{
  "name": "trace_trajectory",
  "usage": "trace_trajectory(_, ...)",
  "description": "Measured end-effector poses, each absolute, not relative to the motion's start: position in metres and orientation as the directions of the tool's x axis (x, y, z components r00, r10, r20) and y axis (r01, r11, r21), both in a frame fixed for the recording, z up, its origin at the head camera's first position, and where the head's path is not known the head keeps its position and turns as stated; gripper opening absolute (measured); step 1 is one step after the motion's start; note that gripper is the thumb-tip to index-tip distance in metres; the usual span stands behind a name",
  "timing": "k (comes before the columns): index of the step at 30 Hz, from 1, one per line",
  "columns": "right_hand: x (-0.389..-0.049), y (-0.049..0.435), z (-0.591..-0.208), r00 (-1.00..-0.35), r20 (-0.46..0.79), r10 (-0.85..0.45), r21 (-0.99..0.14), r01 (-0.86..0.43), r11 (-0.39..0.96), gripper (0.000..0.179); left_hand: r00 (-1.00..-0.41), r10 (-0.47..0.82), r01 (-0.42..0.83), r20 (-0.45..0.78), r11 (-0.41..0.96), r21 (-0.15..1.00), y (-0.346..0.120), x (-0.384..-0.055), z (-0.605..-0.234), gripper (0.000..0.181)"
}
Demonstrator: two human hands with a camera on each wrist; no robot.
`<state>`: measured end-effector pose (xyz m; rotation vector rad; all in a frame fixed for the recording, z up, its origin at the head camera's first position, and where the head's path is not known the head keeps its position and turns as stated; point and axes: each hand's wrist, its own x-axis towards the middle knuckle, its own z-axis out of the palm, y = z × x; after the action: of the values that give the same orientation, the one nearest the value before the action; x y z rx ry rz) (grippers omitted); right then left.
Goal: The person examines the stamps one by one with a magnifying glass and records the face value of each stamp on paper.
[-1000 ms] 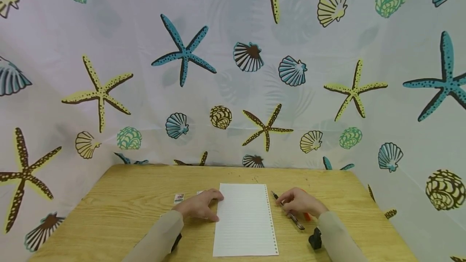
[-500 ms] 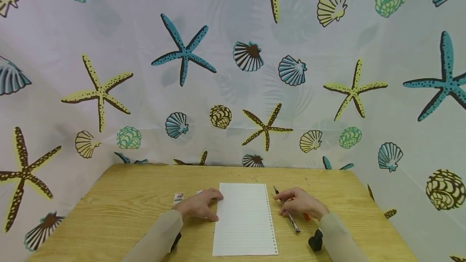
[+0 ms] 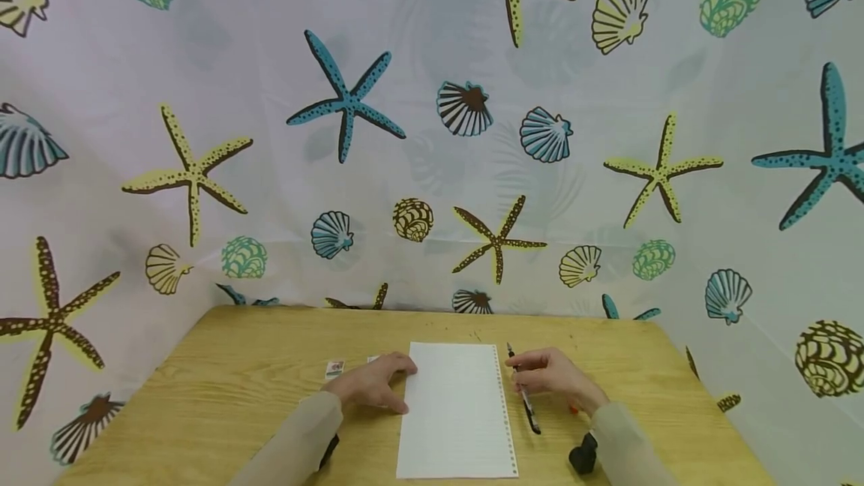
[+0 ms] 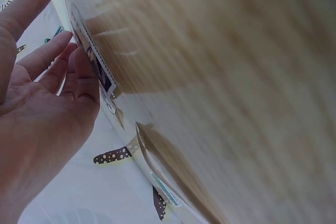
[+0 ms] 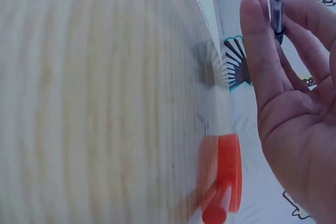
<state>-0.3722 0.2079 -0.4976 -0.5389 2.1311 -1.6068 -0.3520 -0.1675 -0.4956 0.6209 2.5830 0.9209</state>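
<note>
A sheet of lined paper (image 3: 455, 411) with punched holes down its right edge lies in the middle of the wooden table. My left hand (image 3: 374, 381) rests at the paper's left edge, thumb and fingers spread. In the left wrist view, a stamp with a perforated edge (image 4: 94, 53) lies close beside the left fingers (image 4: 47, 59). My right hand (image 3: 552, 375), just right of the paper, pinches a pen (image 3: 526, 402) between thumb and fingers. The pen points away from me with its dark tip at the far end. In the right wrist view, the pen (image 5: 277, 11) crosses the fingertips.
A small stamp (image 3: 335, 369) lies left of the left hand. An orange-red plastic object (image 5: 228, 169) with a rounded bar sits under the right hand. A flat, paper-like piece with a green-marked label (image 4: 165, 188) lies near the left wrist. Patterned cloth (image 3: 432, 171) encloses the table.
The pen has swung in my right hand: its near end moved left, so it lies closer to parallel with the paper's edge. The left hand has stayed in place.
</note>
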Motion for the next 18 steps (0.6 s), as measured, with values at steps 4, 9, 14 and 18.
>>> trace_trajectory(4,-0.367,0.202,-0.499,-0.833,-0.079,-0.548,-0.982,-0.030,0.187,0.050,-0.855,0.488,0.267,-0.174,0.703,0.659,-0.166,-0.350,-0.497,0.062)
trace_trajectory(9,-0.365,0.194,-0.498,-0.847,-0.072,-0.527,-0.991,0.003,0.131,0.046,-0.856,0.484,0.253,-0.180,0.697,0.671,-0.165,-0.347,-0.495,0.062)
trace_trajectory(14,-0.366,0.191,-0.497,-0.840,-0.049,-0.540,-0.991,-0.027,0.132,0.042,-0.855,0.492,0.268,-0.168,0.694,0.668,-0.165,-0.347,-0.491,0.063)
trace_trajectory(18,-0.365,0.184,-0.497,-0.833,-0.012,-0.553,-0.986,-0.081,0.143,0.045,-0.853,0.498,0.283,-0.157,0.694,0.662,-0.166,-0.346,-0.491,0.063)
